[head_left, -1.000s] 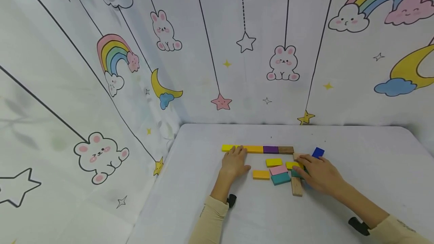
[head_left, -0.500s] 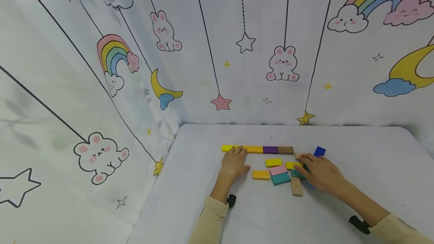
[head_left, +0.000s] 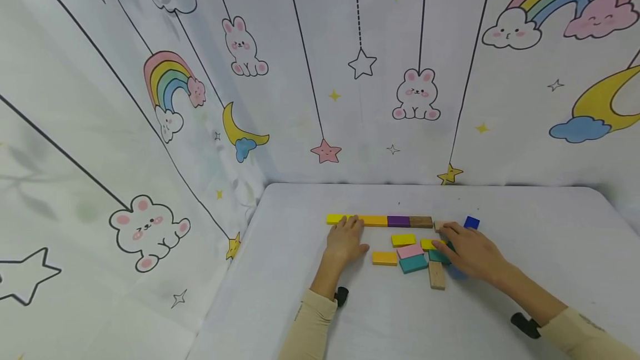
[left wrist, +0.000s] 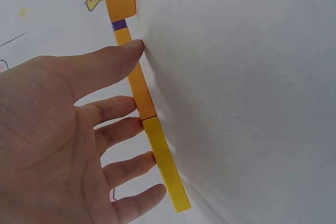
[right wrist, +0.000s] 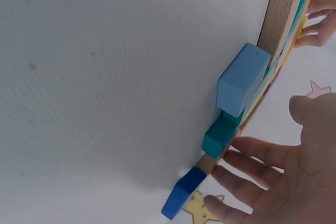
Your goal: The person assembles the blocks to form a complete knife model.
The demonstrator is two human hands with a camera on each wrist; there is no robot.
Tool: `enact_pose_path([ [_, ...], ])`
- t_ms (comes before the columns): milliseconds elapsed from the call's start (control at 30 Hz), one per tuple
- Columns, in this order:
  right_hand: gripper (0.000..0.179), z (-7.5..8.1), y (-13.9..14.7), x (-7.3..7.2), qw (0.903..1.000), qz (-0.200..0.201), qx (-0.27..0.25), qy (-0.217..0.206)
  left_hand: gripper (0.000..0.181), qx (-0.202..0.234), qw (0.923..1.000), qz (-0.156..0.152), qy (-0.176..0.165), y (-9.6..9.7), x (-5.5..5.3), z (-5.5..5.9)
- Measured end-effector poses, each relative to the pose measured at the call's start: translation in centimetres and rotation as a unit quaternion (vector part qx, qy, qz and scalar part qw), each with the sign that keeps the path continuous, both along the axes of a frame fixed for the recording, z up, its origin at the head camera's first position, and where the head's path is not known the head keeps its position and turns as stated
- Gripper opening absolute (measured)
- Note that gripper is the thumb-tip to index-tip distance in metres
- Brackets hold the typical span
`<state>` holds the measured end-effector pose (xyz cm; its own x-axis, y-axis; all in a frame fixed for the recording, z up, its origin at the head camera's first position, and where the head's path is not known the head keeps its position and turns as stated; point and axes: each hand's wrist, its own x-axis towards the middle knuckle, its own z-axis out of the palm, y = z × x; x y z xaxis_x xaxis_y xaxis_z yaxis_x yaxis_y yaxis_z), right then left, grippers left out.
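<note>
In the head view a straight row of flat blocks lies near the back of the table: a yellow block (head_left: pixel 334 219), an orange block (head_left: pixel 375 220), a purple block (head_left: pixel 398 221) and a brown block (head_left: pixel 421 221). My left hand (head_left: pixel 345 240) touches the row's left part, fingertips along the near side of the yellow and orange blocks. At the row's right end lies a light wooden block (head_left: pixel 440 226), with the fingertips of my right hand (head_left: pixel 472 251) at it. In the right wrist view those fingers (right wrist: pixel 262 153) are extended, the thumb apart.
Loose blocks lie in front of the row: another yellow one (head_left: pixel 403 240), a pink one (head_left: pixel 410 251), a teal one (head_left: pixel 413 264), an orange one (head_left: pixel 384 259) and a wooden one (head_left: pixel 437 276). Beyond my right hand is a dark blue block (head_left: pixel 471 223); a light blue one (right wrist: pixel 244 80) sits under it.
The light wooden block has shifted slightly back and right, toward the line of the row, with my right hand. The dark blue block has shifted slightly. My left hand stays still.
</note>
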<state>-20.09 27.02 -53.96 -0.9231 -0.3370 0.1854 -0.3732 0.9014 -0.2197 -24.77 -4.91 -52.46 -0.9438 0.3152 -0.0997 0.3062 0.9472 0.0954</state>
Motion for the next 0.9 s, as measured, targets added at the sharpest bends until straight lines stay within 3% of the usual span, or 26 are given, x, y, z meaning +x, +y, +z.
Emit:
enact_pose_path([
  [900,0.059,-0.6,-0.2,-1.5,0.9998,-0.014,0.006,-0.016,0.072,-0.012,0.9999,0.003,0.0,0.1,-0.3,-0.3],
])
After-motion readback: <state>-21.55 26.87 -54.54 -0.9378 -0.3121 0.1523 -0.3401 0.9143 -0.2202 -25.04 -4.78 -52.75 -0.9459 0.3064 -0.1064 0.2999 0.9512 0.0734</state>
